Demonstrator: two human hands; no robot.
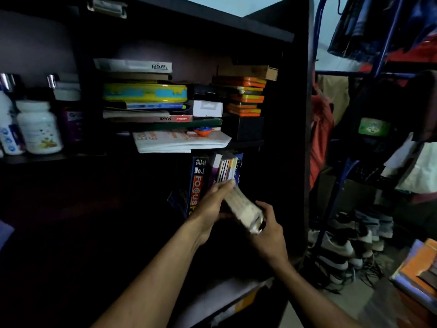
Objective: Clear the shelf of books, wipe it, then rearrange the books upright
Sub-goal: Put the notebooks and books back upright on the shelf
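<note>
Both hands grasp tilted book (243, 209): left hand (210, 207), right hand (267, 230). Risk: forcing it in topples upright books (212, 174).

book in hands (243, 210): motion-blurred, title unreadable | lower shelf at 9 o'clock (94, 197): dark, contents hidden | bottles (4, 129): cut by left edge

Stacked books (146, 100) lie on the upper shelf (246, 144), bottles (39, 126) to their left; below, upright books (212, 176) stand behind a tilted book (243, 209)
</note>
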